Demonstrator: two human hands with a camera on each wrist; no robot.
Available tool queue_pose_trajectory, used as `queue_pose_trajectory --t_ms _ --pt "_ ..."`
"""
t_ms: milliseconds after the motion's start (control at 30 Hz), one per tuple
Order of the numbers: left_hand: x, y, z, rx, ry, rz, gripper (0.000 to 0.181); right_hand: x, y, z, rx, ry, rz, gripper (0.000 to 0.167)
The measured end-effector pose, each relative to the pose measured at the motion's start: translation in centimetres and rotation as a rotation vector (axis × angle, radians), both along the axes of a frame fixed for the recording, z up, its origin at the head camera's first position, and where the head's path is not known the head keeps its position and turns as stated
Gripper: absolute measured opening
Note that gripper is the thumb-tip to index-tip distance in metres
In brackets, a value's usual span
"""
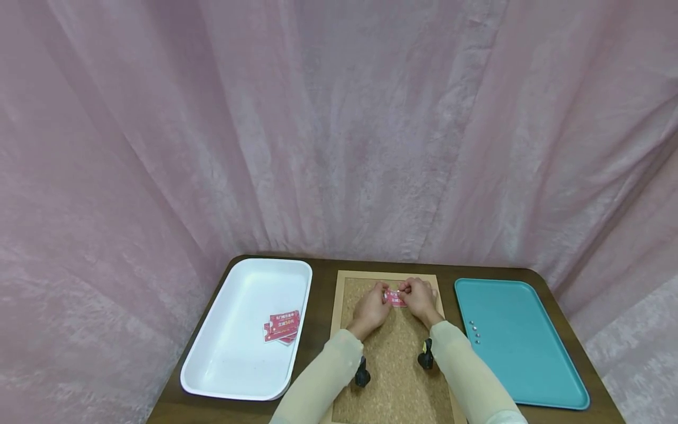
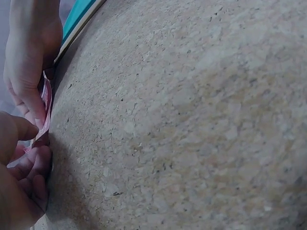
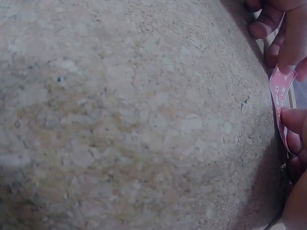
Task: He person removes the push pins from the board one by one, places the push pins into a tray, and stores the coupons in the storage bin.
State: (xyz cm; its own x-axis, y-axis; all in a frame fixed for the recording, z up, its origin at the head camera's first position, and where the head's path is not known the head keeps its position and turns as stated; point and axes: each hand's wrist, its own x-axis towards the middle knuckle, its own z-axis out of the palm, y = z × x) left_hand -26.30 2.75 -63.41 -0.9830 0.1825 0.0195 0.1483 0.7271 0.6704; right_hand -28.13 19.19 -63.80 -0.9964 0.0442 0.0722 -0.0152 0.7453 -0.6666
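Note:
A red coupon (image 1: 395,298) with white lettering is held over the upper part of a wood-framed cork board (image 1: 394,365). My left hand (image 1: 371,309) pinches its left end between thumb and fingers. At the right end, my right hand (image 1: 419,299) has its thumb and fingers on the coupon and pinches it too. The right wrist view shows the coupon (image 3: 279,93) bowed between both hands, close to the cork. Whether the right fingers also hold something small is hidden.
A white tray (image 1: 233,377) stands on the left with several overlapping red coupons (image 1: 283,324). On the right lies a teal tray (image 1: 524,341) with several small silvery pins (image 1: 477,335) near its left edge. A pink curtain (image 1: 339,129) hangs behind the dark table (image 1: 320,294).

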Motion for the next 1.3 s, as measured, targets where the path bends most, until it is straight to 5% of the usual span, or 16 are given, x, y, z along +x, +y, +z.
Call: queue_pose_trajectory --t_ms 633,1300 --pt "-0.3 0.4 -0.5 0.005 0.027 0.029 0.032 -0.1 0.3 0.4 0.022 0.009 0.043 0.012" --pt "-0.3 -0.4 0.2 0.078 0.041 -0.03 0.039 0.1 1.6 1.1 -0.162 0.013 0.113 0.005"
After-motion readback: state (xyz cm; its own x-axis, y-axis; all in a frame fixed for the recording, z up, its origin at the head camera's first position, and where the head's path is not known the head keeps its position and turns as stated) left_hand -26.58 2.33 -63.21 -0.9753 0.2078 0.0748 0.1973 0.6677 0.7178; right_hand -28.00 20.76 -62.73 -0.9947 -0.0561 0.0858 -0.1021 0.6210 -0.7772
